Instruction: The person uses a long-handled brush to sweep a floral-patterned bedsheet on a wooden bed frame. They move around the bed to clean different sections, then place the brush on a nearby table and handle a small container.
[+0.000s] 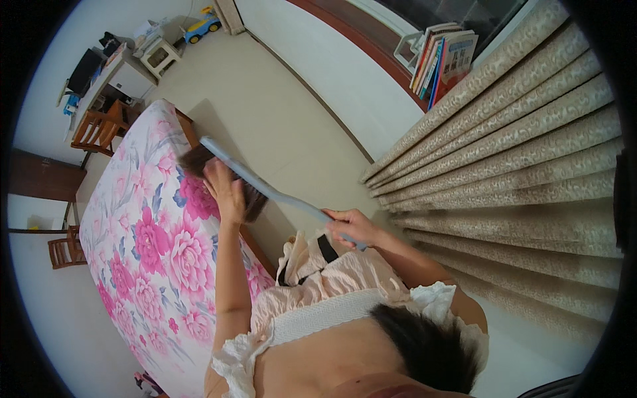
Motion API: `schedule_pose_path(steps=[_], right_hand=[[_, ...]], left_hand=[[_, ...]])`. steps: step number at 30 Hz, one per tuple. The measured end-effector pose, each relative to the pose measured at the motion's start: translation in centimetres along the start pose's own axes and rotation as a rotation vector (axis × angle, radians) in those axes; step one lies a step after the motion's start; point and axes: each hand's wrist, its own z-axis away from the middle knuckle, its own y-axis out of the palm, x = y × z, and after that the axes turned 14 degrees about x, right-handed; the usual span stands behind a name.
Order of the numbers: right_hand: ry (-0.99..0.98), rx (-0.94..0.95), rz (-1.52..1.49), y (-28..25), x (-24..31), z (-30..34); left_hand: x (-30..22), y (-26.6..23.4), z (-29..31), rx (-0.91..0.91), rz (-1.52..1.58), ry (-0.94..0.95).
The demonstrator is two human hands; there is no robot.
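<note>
A bed brush (282, 198) with a long grey-blue handle and dark brown bristles is held slantwise in front of my body. My right hand (355, 227) is closed around the lower end of its handle. Against the bristles, near the brush's far end, lies my left hand (225, 191) with its fingers stretched out; they are slightly blurred. Below the brush head is the edge of a bed with a pink and white flowered sheet (147, 292).
Patterned beige curtains (504, 159) hang on the right. Several books (451, 60) stand on the windowsill. Beyond the bed are a wooden chair (99, 132), a desk (109, 69), a white stool (159, 56) and a blue and yellow toy vehicle (201, 28).
</note>
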Motion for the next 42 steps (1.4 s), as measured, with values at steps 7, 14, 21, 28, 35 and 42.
schedule_pose_path(steps=[7,14,21,28,35,42], right_hand=[[0.046,-0.107,-0.260,0.3,-3.3,-2.1],[0.083,-0.646,0.737,-0.3,-2.0,-5.8],[0.052,-0.013,-0.180,5.5,1.8,-9.1],[0.014,-0.265,0.156,4.4,-3.6,-16.6],[0.095,0.047,0.793,5.6,-8.6,-26.8],[0.517,0.744,0.872,13.7,-4.1,-42.3]], left_hand=[[-2.4,-0.2,-1.2,-0.069,1.855,-0.741],[-3.4,-8.9,-3.1,-0.073,1.514,0.080],[5.0,-3.7,0.0,-0.059,0.008,-0.074],[27.2,3.6,17.1,0.244,0.595,-0.961],[29.2,6.4,28.4,0.231,0.897,-1.542],[28.2,7.8,30.1,-0.049,1.241,-1.749]])
